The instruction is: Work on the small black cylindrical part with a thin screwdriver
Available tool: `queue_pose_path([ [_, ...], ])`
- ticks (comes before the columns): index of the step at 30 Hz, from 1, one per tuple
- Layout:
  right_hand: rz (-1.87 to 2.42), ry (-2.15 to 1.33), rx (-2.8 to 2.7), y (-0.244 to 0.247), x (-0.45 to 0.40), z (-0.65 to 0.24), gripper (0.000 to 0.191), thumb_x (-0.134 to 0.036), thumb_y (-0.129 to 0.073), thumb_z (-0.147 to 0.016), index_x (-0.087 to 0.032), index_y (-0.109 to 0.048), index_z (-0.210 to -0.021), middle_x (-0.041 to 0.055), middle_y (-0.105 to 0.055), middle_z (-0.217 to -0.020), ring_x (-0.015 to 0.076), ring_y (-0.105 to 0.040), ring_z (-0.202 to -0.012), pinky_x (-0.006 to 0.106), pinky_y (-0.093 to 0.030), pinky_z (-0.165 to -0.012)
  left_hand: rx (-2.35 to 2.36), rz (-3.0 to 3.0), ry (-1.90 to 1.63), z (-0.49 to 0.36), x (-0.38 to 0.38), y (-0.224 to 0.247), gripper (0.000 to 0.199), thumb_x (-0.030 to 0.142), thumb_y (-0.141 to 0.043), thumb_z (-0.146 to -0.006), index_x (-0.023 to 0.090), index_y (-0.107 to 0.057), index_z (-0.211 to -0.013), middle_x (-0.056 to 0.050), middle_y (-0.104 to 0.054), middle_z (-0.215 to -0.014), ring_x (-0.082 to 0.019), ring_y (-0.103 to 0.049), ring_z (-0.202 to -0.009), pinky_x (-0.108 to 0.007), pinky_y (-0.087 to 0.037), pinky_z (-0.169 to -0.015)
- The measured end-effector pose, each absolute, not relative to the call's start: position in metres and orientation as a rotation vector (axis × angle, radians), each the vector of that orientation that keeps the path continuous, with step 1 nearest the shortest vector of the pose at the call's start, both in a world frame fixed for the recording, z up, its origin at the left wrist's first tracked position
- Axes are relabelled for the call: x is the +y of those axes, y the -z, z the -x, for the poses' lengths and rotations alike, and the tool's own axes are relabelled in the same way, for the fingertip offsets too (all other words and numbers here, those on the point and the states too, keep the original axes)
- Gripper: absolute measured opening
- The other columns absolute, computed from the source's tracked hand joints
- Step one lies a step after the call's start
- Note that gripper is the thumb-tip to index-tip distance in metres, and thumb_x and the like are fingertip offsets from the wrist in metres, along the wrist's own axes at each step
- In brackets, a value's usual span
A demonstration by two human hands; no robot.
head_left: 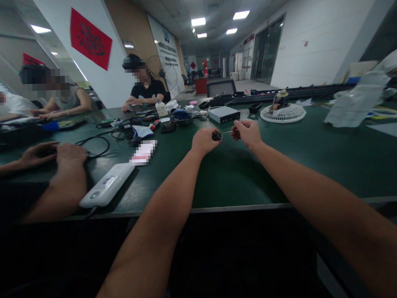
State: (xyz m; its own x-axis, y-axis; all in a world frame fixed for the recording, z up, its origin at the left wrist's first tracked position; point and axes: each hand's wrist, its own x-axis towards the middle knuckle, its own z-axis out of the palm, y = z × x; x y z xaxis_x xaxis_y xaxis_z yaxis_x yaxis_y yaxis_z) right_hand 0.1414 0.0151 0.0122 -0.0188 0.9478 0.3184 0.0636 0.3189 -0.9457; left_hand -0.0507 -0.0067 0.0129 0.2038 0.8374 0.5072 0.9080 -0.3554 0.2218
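My left hand (pixel 204 141) pinches a small black cylindrical part (pixel 216 135) at the middle of the dark green table (pixel 238 173). My right hand (pixel 248 134) holds a thin metal shaft (pixel 227 132) between its fingers. The shaft reaches from that hand to the black part, and the two seem to touch. The fingers hide most of both items, so I cannot tell whether they are joined. Nearest beyond my hands stands a grey metal box (pixel 224 114).
A white fan (pixel 283 113) lies face-down at right, beside a plastic bag (pixel 355 104). To the left are a white plastic device (pixel 107 185), a black cable (pixel 94 147), and a co-worker's hands (pixel 52 155). Tools and cables crowd the table's far side, where other people sit.
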Motion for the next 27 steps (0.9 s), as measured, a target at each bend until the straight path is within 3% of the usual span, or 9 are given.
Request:
queue_pose_path([
  [14, 1.027, -0.860, -1.477, -0.0110, 0.0141, -0.1433, 0.035, -0.037, -0.057, -0.098, -0.016, -0.066, -0.071, 0.0082, -0.069, -0.062, 0.0150, -0.062, -0.050, 0.027, -0.051, -0.050, -1.652, 2.379, 0.841, 0.0502, -0.0048, -0.0108, 0.034, 0.033, -0.078, -0.079, 0.023, -0.078, -0.111, -0.008, -0.077, -0.105, -0.026, -0.069, -0.098, -0.038, -0.054, -0.089],
  [22, 0.903, -0.923, -1.475, -0.0076, 0.0163, -0.1408, 0.042, -0.050, -0.062, -0.096, -0.016, -0.066, -0.072, 0.0059, -0.070, -0.062, 0.0123, -0.061, -0.047, 0.023, -0.049, -0.045, -1.660, 2.392, 0.838, 0.0506, -0.0061, -0.0115, 0.036, 0.032, -0.078, -0.078, 0.023, -0.077, -0.113, -0.008, -0.078, -0.105, -0.026, -0.069, -0.098, -0.038, -0.054, -0.090],
  [27, 0.955, -0.948, -1.468, -0.0108, 0.0143, -0.1416, 0.045, -0.048, -0.061, -0.097, -0.016, -0.066, -0.067, 0.0053, -0.067, -0.056, 0.0117, -0.060, -0.043, 0.022, -0.046, -0.042, -1.634, 2.384, 0.844, 0.0506, -0.0052, -0.0100, 0.036, 0.033, -0.079, -0.077, 0.023, -0.078, -0.111, -0.007, -0.078, -0.103, -0.026, -0.070, -0.096, -0.037, -0.054, -0.087],
])
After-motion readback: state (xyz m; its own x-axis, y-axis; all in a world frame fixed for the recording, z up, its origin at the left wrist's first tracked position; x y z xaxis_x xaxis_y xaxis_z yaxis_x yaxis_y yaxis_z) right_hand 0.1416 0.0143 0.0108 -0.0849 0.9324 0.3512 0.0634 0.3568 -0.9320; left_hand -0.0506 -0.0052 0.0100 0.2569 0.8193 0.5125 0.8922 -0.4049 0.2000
